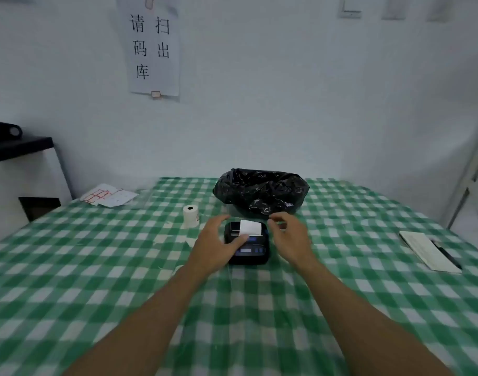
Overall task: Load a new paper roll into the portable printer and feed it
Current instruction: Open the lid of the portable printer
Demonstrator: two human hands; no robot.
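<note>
A small black portable printer [252, 249] sits on the green checked tablecloth in the middle of the table. A strip of white paper [250, 227] sticks out of its top. My left hand [218, 241] grips the printer's left side, thumb resting on its top. My right hand [290, 236] hovers just right of the printer with fingers curled and apart, holding nothing. A white paper roll [190, 216] stands upright to the left behind the printer.
A black plastic bag [260, 191] lies crumpled behind the printer. A notebook with a pen [430, 251] lies at the right. Papers [107, 196] rest at the table's back left corner. A white wall with a paper sign is close behind.
</note>
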